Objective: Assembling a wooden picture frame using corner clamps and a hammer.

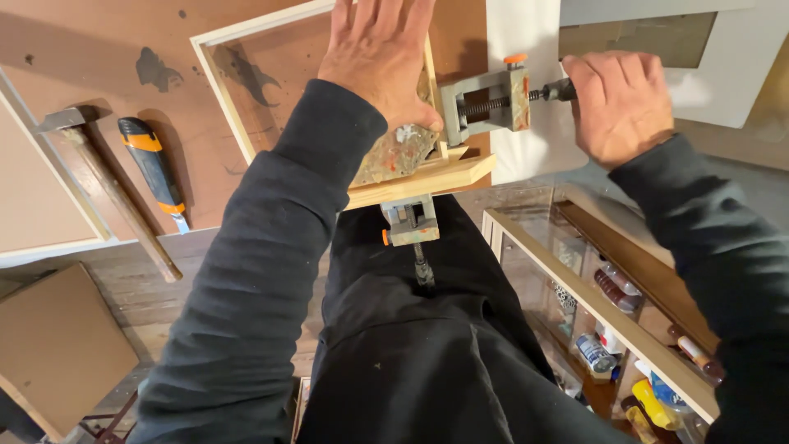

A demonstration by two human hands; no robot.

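Two bare hands are at work at the corner of a pale wooden frame [246, 99] lying on a brown bench top [99, 49] in the upper centre of the frame. Left hand [380, 57] lies flat, fingers spread, palm pressing down on the frame's right rail and on a paint-stained wooden block [393, 158] at the corner. It grips nothing; it only bears down. Right hand [618, 103], at upper right, is closed around the dark handle [559, 90] of a grey corner clamp [485, 103]; the threaded screw shows between handle and clamp body. The clamp sits at the frame's lower right corner, touching the left hand's thumb side. A second clamp screw [411, 226] hangs below the bench edge, just under a pale wooden strip [427, 177].

At left of the picture, a hammer [107, 185] and an orange-and-black chisel [152, 168] lie side by side on the bench, well apart from the hands. At lower right, a glass-topped shelf unit [592, 296] holds bottles and cans [596, 353].
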